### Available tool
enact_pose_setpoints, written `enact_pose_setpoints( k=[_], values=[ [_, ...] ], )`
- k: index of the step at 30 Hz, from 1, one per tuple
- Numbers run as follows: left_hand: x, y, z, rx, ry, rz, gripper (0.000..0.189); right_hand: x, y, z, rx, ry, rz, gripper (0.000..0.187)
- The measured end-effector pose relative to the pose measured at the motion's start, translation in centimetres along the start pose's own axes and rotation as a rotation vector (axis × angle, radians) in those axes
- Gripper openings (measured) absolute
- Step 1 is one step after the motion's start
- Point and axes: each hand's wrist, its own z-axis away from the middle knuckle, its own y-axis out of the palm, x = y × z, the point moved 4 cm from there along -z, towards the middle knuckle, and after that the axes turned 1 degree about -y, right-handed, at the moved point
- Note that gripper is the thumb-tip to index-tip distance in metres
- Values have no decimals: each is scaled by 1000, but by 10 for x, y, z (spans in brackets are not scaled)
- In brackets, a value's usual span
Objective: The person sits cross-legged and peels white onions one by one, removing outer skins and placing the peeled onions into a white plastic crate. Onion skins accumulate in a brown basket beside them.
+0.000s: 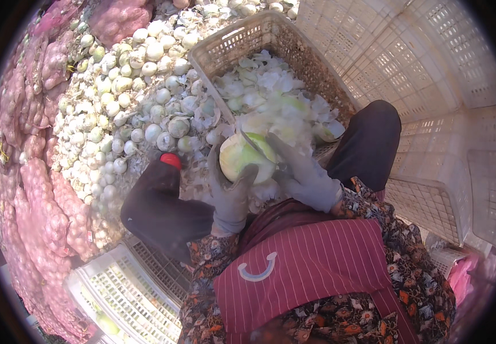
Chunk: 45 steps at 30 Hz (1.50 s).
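Note:
My left hand [230, 198], in a grey glove, cups a large pale green-white onion [236, 160] from the left and below. On the onion's right side is my right hand [310, 178], gloved the same way. A thin knife blade [251, 141] runs from the right hand's fingers across the top of the onion; its handle is hidden. Just beyond the hands stands a plastic crate [213, 88] with onion skins [273, 88] heaped in it. Blur covers the skins nearest the hands.
A broad heap of white onions [153, 92] covers the ground ahead and left. Pink mesh sacks [43, 206] of onions line the far left. Stacked plastic crates [402, 56] wall the right side. A white crate [127, 292] sits at lower left. My knees flank the work.

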Motion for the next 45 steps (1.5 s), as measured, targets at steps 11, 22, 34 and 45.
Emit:
enact_pose_setpoints(
  k=[11, 22, 34, 45],
  values=[
    [8, -10, -4, 43, -55, 52, 81, -28, 1, 0, 72, 75, -222, 74],
    [13, -15, 3, 243, -172, 356, 84, -59, -10, 10, 109, 638, -813, 81],
    [15, -12, -6, 182, -284, 190, 84, -6, -28, 4, 182, 12, 80, 80],
    [15, -13, -4, 335, -227, -101, 89, -33, -11, -12, 335, 101, -236, 72]
  ],
)
